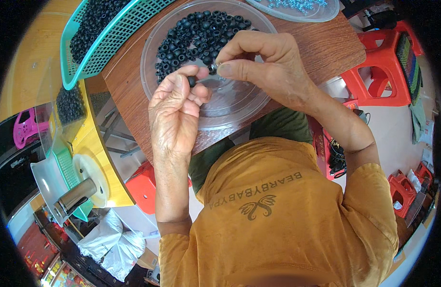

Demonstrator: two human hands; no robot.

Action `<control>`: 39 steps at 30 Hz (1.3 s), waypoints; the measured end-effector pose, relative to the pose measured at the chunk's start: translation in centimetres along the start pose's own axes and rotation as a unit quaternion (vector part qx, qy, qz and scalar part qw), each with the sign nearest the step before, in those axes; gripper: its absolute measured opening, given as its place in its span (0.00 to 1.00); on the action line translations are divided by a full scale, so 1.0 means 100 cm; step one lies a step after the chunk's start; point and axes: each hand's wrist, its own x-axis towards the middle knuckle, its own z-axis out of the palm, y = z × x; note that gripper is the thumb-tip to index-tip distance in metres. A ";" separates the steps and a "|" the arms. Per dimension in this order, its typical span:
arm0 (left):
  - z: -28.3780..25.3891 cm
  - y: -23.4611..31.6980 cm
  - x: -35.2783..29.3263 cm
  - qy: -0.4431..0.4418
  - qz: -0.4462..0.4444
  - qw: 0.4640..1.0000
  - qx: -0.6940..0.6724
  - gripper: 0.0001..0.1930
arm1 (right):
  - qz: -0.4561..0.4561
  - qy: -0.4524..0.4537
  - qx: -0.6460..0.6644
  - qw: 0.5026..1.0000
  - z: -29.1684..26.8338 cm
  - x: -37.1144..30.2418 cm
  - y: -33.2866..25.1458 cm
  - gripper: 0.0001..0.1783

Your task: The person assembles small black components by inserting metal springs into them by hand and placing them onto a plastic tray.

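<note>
My left hand (pixel 175 107) is closed with a small round black cap-like piece (pixel 192 81) between thumb and fingers. Just to the right, my right hand (pixel 263 64) pinches a tiny shiny metal-coloured piece (pixel 212 68) between thumb and forefinger; its exact kind is too small to tell. The two pieces are close together but apart. Both hands are over a clear round plastic tray (pixel 225 115). A heap of hollow black pieces (pixel 196 36) like the held one fills the tray's far and left part.
A turquoise basket (pixel 108 45) of black pieces stands at the far left. A clear dish (pixel 321 14) with small blue pieces sits at the far right of the brown table (pixel 321 50). A steel flask (pixel 76 196) is at the left; a red stool (pixel 378 71) at the right.
</note>
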 end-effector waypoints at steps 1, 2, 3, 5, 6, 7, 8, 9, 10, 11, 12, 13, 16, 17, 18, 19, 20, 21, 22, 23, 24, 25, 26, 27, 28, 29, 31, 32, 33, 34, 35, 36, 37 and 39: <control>0.001 0.000 -0.001 0.015 0.001 1.000 0.001 0.12 | -0.005 -0.006 -0.012 1.000 0.000 0.000 0.000 0.03; 0.002 -0.001 -0.002 0.029 0.003 1.000 0.002 0.12 | -0.011 -0.013 -0.024 1.000 0.001 0.000 -0.001 0.03; 0.009 0.000 -0.002 0.029 0.002 1.000 0.002 0.12 | -0.010 -0.013 -0.025 1.000 0.001 0.000 0.000 0.03; 0.025 0.000 -0.003 0.093 0.003 0.996 0.011 0.12 | -0.007 -0.001 -0.007 1.000 0.002 0.000 0.002 0.04; 0.025 0.000 -0.004 0.094 0.003 0.996 0.011 0.12 | -0.007 -0.002 -0.007 1.000 0.002 0.000 0.002 0.04; 0.025 -0.001 -0.005 0.104 0.017 0.994 0.041 0.13 | -0.005 -0.002 -0.007 1.000 0.002 0.000 0.001 0.04; 0.024 -0.001 -0.006 0.113 0.030 0.990 0.072 0.13 | -0.003 -0.002 -0.006 1.000 0.002 0.000 0.002 0.04; 0.019 -0.001 -0.006 0.115 0.030 0.990 0.072 0.13 | -0.002 -0.002 -0.005 1.000 0.002 0.000 0.002 0.04; 0.010 0.000 -0.006 0.074 0.027 0.996 0.053 0.13 | -0.002 -0.006 -0.017 1.000 0.001 0.000 0.002 0.04; 0.005 0.000 -0.006 0.032 0.024 0.999 0.034 0.14 | -0.003 -0.010 -0.028 1.000 0.001 0.001 0.002 0.04; 0.005 0.001 -0.005 0.033 0.023 0.999 0.034 0.14 | -0.002 -0.010 -0.028 1.000 0.001 0.002 0.001 0.04; 0.005 0.002 -0.004 0.030 0.022 0.999 0.036 0.14 | 0.007 -0.012 -0.007 1.000 0.001 0.005 -0.001 0.03; 0.013 0.001 -0.003 0.049 0.060 0.994 0.075 0.12 | -0.002 -0.015 0.001 1.000 0.003 0.011 -0.004 0.03; 0.016 0.000 -0.002 0.071 0.100 0.986 0.113 0.12 | -0.019 -0.016 -0.011 1.000 0.004 0.012 -0.004 0.03; 0.018 0.000 -0.003 0.071 0.100 0.986 0.112 0.12 | -0.019 -0.016 -0.012 1.000 0.005 0.012 -0.003 0.03; 0.019 -0.001 -0.004 0.081 0.123 0.979 0.141 0.12 | -0.035 -0.012 -0.040 0.999 0.006 0.011 -0.001 0.03; 0.019 -0.001 -0.004 0.091 0.146 0.970 0.171 0.13 | -0.052 -0.007 -0.068 0.996 0.008 0.011 0.001 0.03; 0.017 -0.001 -0.005 0.094 0.144 0.970 0.170 0.13 | -0.049 -0.009 -0.067 0.996 0.009 0.010 0.001 0.03; 0.014 0.000 -0.006 0.093 0.159 0.959 0.214 0.14 | -0.056 -0.008 -0.077 0.995 0.011 0.009 0.000 0.03; 0.011 0.000 -0.007 0.093 0.172 0.946 0.257 0.16 | -0.063 -0.007 -0.086 0.994 0.012 0.009 0.000 0.04; 0.011 0.000 -0.007 0.094 0.170 0.947 0.256 0.16 | -0.060 -0.008 -0.086 0.994 0.013 0.009 0.001 0.04; 0.011 0.000 -0.007 0.099 0.176 0.934 0.294 0.16 | -0.054 -0.013 -0.085 0.995 0.015 0.009 0.002 0.05; 0.011 0.000 -0.007 0.103 0.181 0.920 0.332 0.17 | -0.048 -0.018 -0.084 0.995 0.016 0.009 0.004 0.05; 0.011 -0.002 -0.006 0.105 0.179 0.920 0.331 0.17 | -0.045 -0.020 -0.084 0.995 0.016 0.009 0.003 0.05; 0.011 -0.004 -0.005 0.099 0.223 0.895 0.373 0.17 | -0.037 -0.041 -0.094 0.994 0.016 0.008 0.003 0.04; 0.010 -0.006 -0.004 0.092 0.266 0.866 0.414 0.18 | -0.029 -0.062 -0.104 0.992 0.016 0.008 0.002 0.04; 0.010 -0.005 -0.005 0.082 0.293 0.820 0.484 0.18 | -0.011 -0.068 -0.099 0.993 0.018 0.007 0.002 0.04; 0.009 -0.005 -0.006 0.070 0.321 0.767 0.551 0.19 | 0.003 -0.073 -0.094 0.993 0.019 0.005 0.002 0.04; 0.009 -0.006 -0.005 0.070 0.319 0.768 0.551 0.19 | 0.004 -0.073 -0.095 0.993 0.020 0.006 0.004 0.04; 0.008 -0.007 -0.005 0.066 0.329 0.765 0.550 0.19 | 0.012 -0.068 -0.077 0.995 0.022 0.006 0.008 0.05; 0.007 -0.008 -0.005 0.063 0.338 0.762 0.549 0.19 | 0.020 -0.063 -0.060 0.996 0.023 0.006 0.010 0.07; 0.006 -0.008 -0.006 0.064 0.336 0.763 0.549 0.19 | 0.022 -0.063 -0.060 0.996 0.023 0.005 0.010 0.07; 0.006 -0.008 -0.006 0.055 0.348 0.749 0.561 0.19 | 0.044 -0.063 -0.035 0.996 0.023 0.004 0.008 0.07; 0.006 -0.009 -0.008 0.046 0.360 0.735 0.573 0.19 | 0.066 -0.061 -0.011 0.996 0.022 0.003 0.008 0.07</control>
